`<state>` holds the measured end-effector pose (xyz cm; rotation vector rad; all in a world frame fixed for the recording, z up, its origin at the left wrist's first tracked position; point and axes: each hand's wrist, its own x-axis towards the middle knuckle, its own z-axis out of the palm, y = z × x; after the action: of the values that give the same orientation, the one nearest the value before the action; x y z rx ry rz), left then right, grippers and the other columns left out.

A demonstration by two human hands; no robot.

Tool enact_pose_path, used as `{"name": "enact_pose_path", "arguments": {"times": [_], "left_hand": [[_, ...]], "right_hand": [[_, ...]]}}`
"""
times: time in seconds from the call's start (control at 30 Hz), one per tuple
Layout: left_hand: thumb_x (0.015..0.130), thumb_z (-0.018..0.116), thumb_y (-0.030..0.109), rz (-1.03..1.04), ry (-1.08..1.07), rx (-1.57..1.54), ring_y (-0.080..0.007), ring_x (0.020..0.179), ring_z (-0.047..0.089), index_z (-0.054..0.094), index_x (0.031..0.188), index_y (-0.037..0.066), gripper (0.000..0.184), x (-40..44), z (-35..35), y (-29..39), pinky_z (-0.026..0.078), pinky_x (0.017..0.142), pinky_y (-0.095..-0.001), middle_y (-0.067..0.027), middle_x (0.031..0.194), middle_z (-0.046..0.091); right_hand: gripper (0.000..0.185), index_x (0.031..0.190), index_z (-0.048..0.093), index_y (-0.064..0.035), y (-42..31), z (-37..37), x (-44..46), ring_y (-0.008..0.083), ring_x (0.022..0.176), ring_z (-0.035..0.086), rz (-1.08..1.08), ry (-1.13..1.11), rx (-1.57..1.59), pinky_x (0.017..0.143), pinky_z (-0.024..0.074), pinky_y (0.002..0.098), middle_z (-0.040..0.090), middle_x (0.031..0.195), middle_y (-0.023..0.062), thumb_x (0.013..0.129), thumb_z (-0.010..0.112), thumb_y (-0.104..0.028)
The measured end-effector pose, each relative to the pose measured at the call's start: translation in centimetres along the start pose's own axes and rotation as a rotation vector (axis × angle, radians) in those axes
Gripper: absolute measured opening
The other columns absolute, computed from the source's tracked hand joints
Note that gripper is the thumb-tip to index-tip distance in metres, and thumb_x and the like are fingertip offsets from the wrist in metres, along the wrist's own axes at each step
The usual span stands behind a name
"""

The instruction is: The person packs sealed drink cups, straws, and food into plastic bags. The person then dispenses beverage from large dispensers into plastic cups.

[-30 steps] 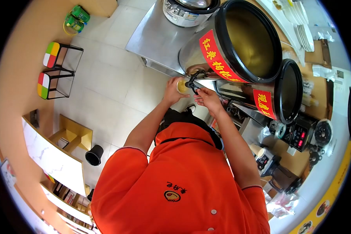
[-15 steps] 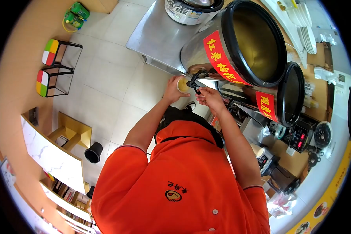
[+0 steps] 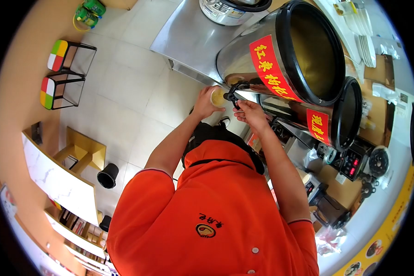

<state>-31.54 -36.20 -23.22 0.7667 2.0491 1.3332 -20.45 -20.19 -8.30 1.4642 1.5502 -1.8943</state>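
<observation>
My left hand (image 3: 204, 103) is wrapped around a small cup (image 3: 213, 97) with pale yellow liquid (image 3: 219, 97) in it. The cup's mouth sits right by the black tap (image 3: 230, 95) of a large steel drink barrel (image 3: 237, 60). At that tap's lever (image 3: 236, 105), the fingers of my right hand (image 3: 252, 114) are closed in a pinch. Black rims the open barrel, which holds yellowish liquid (image 3: 310, 50) and bears a red label (image 3: 272, 69) with yellow characters. Whether liquid is running from the spout is too small to make out.
A second barrel (image 3: 347, 112) stands close on the right. The steel table (image 3: 181, 39) carries a rice cooker (image 3: 225, 14). Blenders (image 3: 331, 209) and a control panel (image 3: 353, 164) are farther right. Stools (image 3: 55, 92) and a black bin (image 3: 108, 175) stand at left.
The camera view has shifted slightly, so the barrels appear a little farther right. Both hands keep their places at the cup and the tap lever.
</observation>
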Motion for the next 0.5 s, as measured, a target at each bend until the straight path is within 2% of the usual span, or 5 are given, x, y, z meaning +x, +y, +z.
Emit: {"name": "enact_pose_path", "arguments": {"times": [0.13,0.2,0.5], "left_hand": [[0.057,0.096,0.03,0.007,0.002,0.011,-0.0398,0.133,0.045,0.055,0.138,0.018,0.092,-0.04,0.07,-0.19,0.039,0.113,-0.0483,-0.0147,0.139,0.052],[0.056,0.096,0.03,0.002,0.001,0.006,-0.0397,0.133,0.045,0.055,0.138,0.017,0.092,-0.03,0.14,-0.25,0.039,0.113,-0.0482,-0.0144,0.139,0.053],[0.056,0.097,0.03,-0.003,0.004,-0.006,-0.0402,0.131,0.045,0.055,0.136,0.018,0.092,-0.17,0.1,-0.36,0.038,0.113,-0.0484,-0.0138,0.137,0.054]], "right_hand": [[0.031,0.107,0.068,-0.0055,-0.11,0.04,-0.09,0.0142,0.082,0.069,0.013,0.003,-0.014,0.076,0.0549,0.0275,0.072,0.096,0.0058,0.102,0.064,-0.036],[0.029,0.11,0.064,-0.0078,-0.23,0.0,-0.08,0.0112,0.083,0.067,0.032,-0.005,-0.041,0.077,0.0544,0.0265,0.071,0.098,0.0039,0.103,0.064,-0.036],[0.026,0.106,0.068,-0.0065,-0.18,0.28,-0.23,0.0133,0.081,0.068,0.011,0.018,-0.018,0.075,0.055,0.0275,0.072,0.094,0.005,0.103,0.064,-0.032]]}}
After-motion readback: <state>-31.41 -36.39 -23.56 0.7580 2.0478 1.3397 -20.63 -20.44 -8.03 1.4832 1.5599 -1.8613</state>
